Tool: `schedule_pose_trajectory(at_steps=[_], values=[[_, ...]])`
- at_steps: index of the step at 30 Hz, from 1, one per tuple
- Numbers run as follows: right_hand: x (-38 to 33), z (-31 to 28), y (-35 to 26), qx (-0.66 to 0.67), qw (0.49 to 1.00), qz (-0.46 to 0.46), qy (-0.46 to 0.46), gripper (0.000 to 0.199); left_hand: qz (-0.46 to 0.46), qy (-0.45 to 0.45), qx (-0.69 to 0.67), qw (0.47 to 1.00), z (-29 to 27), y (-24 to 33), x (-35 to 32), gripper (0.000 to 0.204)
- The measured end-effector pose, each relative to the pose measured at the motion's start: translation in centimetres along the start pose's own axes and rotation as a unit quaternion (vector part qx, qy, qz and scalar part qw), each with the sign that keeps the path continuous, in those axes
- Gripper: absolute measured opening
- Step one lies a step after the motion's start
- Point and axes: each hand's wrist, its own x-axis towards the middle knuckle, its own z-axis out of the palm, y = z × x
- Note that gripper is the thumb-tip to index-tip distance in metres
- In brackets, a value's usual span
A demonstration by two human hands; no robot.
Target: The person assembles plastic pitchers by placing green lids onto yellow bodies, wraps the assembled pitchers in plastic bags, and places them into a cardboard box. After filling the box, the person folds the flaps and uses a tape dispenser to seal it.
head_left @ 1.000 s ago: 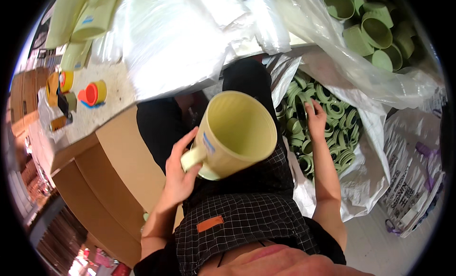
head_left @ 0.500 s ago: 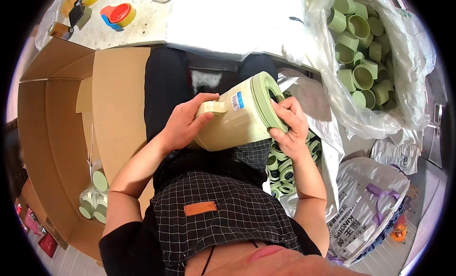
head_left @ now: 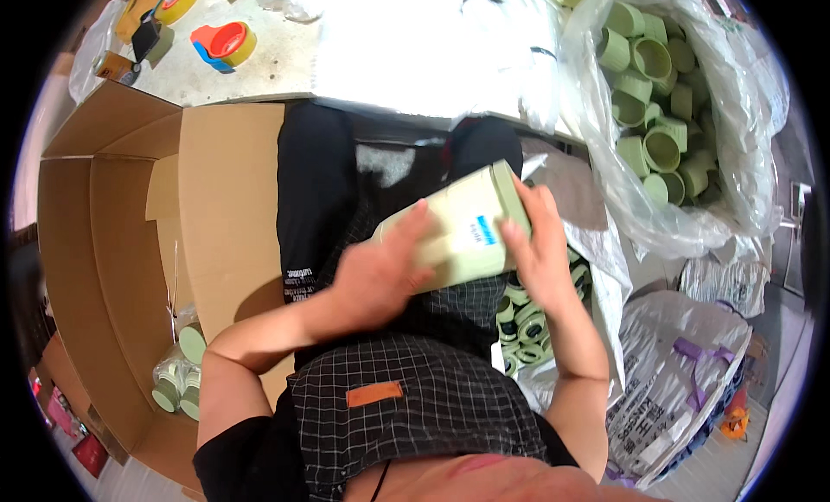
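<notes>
A large cream jug (head_left: 462,243) with a green lid (head_left: 512,204) lies tilted over my lap, its lid end up and to the right. A blue-and-white barcode sticker shows on its side. My left hand (head_left: 380,273), smeared by motion, grips the jug at its handle side and covers the handle. My right hand (head_left: 543,243) is closed on the lid end, thumb on the near side and fingers over the lid's edge.
An open cardboard box (head_left: 121,286) at left holds bagged green-lidded containers (head_left: 177,372). Green lids (head_left: 523,329) fill a sack under my right forearm. A plastic bag of green cups (head_left: 661,147) stands far right. Tape rolls (head_left: 226,44) lie on the white table (head_left: 285,65).
The jug has turned about its length, so the sticker now sits lower and nearer the lid. My left hand has moved right and down with it. The view has shifted slightly.
</notes>
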Motion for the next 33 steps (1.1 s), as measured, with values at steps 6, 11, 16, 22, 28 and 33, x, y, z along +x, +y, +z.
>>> schedule_pose_trajectory(at_steps=[6, 11, 16, 22, 28, 33], values=[[0.4, -0.4, 2.9, 0.159, 0.985, 0.046, -0.042, 0.050, 0.057, 0.062, -0.032, 0.996, 0.1, -0.2, 0.5, 0.036], [4.2, -1.2, 4.8, 0.042, 0.996, -0.075, 0.030, 0.059, 0.210, 0.238, 0.018, 0.948, -2.9, -4.6, 12.3, 0.006], [5.3, 1.1, 5.7, 0.261, 0.960, -0.042, -0.096, 0.057, 0.106, 0.248, 0.176, 0.947, -1.6, -12.2, 21.5, 0.014], [8.7, 1.0, 7.8, 0.370, 0.916, 0.077, -0.132, 0.036, 0.068, 0.180, 0.179, 0.965, -2.1, -11.3, 22.0, 0.011], [10.6, 4.5, 8.9, 0.376, 0.921, 0.088, -0.053, 0.023, -0.071, 0.279, -0.224, 0.931, -4.5, -13.5, 23.3, 0.025], [10.3, 3.9, 8.2, 0.337, 0.936, 0.084, 0.064, 0.013, 0.008, 0.168, -0.193, 0.967, 1.3, -6.2, 20.8, 0.028]])
